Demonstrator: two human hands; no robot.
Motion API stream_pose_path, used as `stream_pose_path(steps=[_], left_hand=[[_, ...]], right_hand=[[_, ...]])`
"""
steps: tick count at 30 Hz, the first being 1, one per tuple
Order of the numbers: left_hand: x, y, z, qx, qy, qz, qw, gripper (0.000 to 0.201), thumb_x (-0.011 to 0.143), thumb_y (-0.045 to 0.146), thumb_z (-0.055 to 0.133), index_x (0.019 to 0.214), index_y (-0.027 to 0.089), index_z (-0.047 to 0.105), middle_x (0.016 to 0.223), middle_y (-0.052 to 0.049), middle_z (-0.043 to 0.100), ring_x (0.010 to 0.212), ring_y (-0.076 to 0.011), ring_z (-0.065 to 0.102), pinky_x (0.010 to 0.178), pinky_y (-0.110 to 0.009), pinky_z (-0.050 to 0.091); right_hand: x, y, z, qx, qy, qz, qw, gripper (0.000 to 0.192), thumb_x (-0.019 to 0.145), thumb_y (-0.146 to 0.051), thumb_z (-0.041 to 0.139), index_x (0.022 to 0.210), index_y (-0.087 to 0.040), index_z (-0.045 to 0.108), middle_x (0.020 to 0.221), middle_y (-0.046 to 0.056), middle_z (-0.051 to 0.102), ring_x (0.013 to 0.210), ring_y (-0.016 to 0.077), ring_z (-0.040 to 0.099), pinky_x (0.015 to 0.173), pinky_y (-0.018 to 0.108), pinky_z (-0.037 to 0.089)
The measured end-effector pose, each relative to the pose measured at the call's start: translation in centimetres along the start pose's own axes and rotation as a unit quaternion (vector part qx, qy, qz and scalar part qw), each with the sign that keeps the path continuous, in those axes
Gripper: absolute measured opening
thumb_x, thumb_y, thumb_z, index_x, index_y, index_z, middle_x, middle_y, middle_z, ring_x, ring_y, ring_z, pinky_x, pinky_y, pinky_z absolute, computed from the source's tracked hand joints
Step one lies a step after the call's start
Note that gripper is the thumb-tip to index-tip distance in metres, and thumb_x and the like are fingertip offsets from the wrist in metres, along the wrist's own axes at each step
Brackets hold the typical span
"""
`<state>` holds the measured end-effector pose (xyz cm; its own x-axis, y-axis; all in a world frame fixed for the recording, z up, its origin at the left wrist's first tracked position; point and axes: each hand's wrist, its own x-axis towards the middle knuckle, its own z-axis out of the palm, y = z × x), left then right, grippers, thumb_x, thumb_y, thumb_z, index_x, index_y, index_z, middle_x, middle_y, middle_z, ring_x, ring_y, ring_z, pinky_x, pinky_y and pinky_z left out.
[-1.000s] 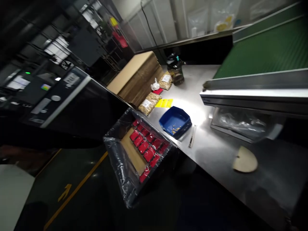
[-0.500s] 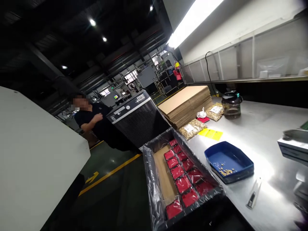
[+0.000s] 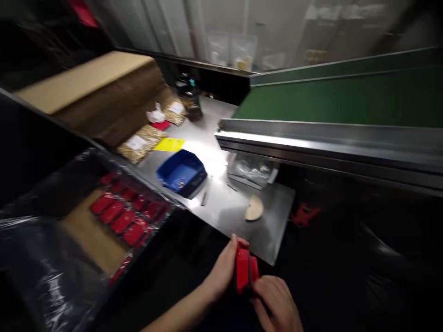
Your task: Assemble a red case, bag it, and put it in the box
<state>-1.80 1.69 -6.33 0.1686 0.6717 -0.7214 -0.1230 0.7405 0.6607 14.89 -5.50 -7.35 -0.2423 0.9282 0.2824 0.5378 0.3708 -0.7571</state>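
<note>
One red pouch (image 3: 246,271) is pinched between two hands, left hand (image 3: 221,272) and right hand (image 3: 277,302), just below the worktop's (image 3: 242,216) near edge. It is held upright, long axis up.

Small red case (image 3: 245,269) upright below table edge.

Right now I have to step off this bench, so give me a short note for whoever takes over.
Left hand and right hand both grip one red pack, low in front of the steel table edge.
Two rows of red packs already lie in the plastic-lined box at left, with bare cardboard beside them.
Blue tray sits on the table by the green conveyor.
Left: the held pack is not yet in the box.
</note>
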Motion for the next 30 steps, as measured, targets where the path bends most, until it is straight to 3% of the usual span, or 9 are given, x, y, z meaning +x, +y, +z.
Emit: stream_pose_path(steps=[3, 6, 10, 14, 17, 20, 24, 27, 30], left_hand=[[0.7, 1.6, 1.3, 0.083, -0.060, 0.053, 0.993, 0.062, 0.100, 0.070, 0.048, 0.118, 0.016, 0.072, 0.121, -0.010, 0.067, 0.116, -0.0298, 0.058, 0.104, -0.038, 0.042], [1.2, 2.6, 2.8, 0.115, -0.099, 0.054, 0.987, 0.052, 0.103, 0.060, 0.051, 0.120, 0.016, 0.074, 0.120, -0.010, 0.070, 0.116, -0.0317, 0.061, 0.106, -0.041, 0.042], [1.7, 1.9, 4.2, 0.092, -0.122, 0.055, 0.987, 0.054, 0.101, 0.059, 0.055, 0.124, 0.013, 0.072, 0.123, -0.015, 0.071, 0.119, -0.0354, 0.063, 0.106, -0.046, 0.047], [1.1, 1.2, 3.9, 0.154, -0.178, 0.118, 0.965, 0.058, 0.107, 0.062, 0.039, 0.137, 0.022, 0.067, 0.154, -0.011, 0.049, 0.142, -0.0352, 0.043, 0.122, -0.051, 0.029], [-0.1, 1.2, 3.4, 0.174, -0.239, 0.140, 0.945, 0.044, 0.105, 0.055, 0.050, 0.135, 0.029, 0.069, 0.161, -0.004, 0.040, 0.149, -0.0325, 0.032, 0.125, -0.047, 0.024], [-0.8, 1.1, 3.5, 0.127, -0.206, 0.120, 0.963, 0.029, 0.102, 0.040, 0.059, 0.121, 0.027, 0.077, 0.146, -0.007, 0.058, 0.141, -0.0316, 0.045, 0.122, -0.044, 0.030], [-0.5, 0.8, 3.9, 0.053, -0.178, 0.065, 0.981, 0.038, 0.107, 0.042, 0.051, 0.111, 0.018, 0.081, 0.132, -0.011, 0.068, 0.131, -0.0339, 0.056, 0.120, -0.046, 0.034], [-0.1, 1.0, 3.6, -0.005, -0.201, 0.010, 0.979, 0.047, 0.108, 0.044, 0.043, 0.111, 0.016, 0.080, 0.141, -0.012, 0.061, 0.136, -0.0357, 0.051, 0.121, -0.049, 0.032], [0.2, 1.2, 3.1, 0.005, -0.240, 0.020, 0.970, 0.039, 0.104, 0.042, 0.052, 0.122, 0.018, 0.076, 0.150, -0.010, 0.054, 0.143, -0.0351, 0.043, 0.124, -0.047, 0.026]], right_hand=[[-0.7, -0.4, -1.1, 0.106, 0.018, 0.126, 0.986, 0.019, 0.103, -0.025, 0.045, 0.092, -0.019, 0.060, 0.083, 0.005, 0.067, 0.078, 0.0189, 0.064, 0.073, 0.032, 0.052], [-0.9, -1.2, -2.5, 0.193, 0.069, 0.209, 0.956, 0.031, 0.103, -0.039, 0.049, 0.083, -0.018, 0.060, 0.079, 0.004, 0.062, 0.075, 0.0170, 0.059, 0.069, 0.028, 0.047], [-1.1, -1.9, -3.7, 0.292, 0.064, 0.322, 0.898, 0.037, 0.102, -0.045, 0.052, 0.081, -0.017, 0.064, 0.077, 0.003, 0.063, 0.073, 0.0150, 0.058, 0.069, 0.025, 0.045], [-0.5, -2.0, -4.5, 0.331, 0.073, 0.430, 0.836, 0.039, 0.099, -0.049, 0.058, 0.079, -0.016, 0.063, 0.072, 0.002, 0.061, 0.067, 0.0134, 0.057, 0.066, 0.023, 0.045], [0.1, -2.2, -4.5, 0.325, 0.048, 0.445, 0.833, 0.041, 0.098, -0.051, 0.059, 0.079, -0.015, 0.063, 0.071, 0.002, 0.062, 0.066, 0.0136, 0.055, 0.065, 0.023, 0.045], [0.5, -2.4, -4.2, 0.318, 0.015, 0.433, 0.844, 0.041, 0.099, -0.050, 0.058, 0.080, -0.015, 0.065, 0.072, 0.003, 0.063, 0.067, 0.0140, 0.056, 0.065, 0.024, 0.044], [0.8, -2.5, -4.1, 0.306, 0.001, 0.427, 0.851, 0.040, 0.099, -0.050, 0.058, 0.080, -0.015, 0.066, 0.074, 0.003, 0.064, 0.069, 0.0139, 0.056, 0.067, 0.024, 0.044], [1.1, -2.5, -4.2, 0.298, -0.006, 0.441, 0.847, 0.040, 0.098, -0.050, 0.058, 0.081, -0.015, 0.067, 0.074, 0.002, 0.065, 0.069, 0.0138, 0.057, 0.066, 0.024, 0.044], [1.5, -2.6, -4.1, 0.301, -0.002, 0.461, 0.834, 0.041, 0.098, -0.051, 0.059, 0.081, -0.014, 0.067, 0.073, 0.003, 0.066, 0.067, 0.0138, 0.057, 0.064, 0.024, 0.044]])
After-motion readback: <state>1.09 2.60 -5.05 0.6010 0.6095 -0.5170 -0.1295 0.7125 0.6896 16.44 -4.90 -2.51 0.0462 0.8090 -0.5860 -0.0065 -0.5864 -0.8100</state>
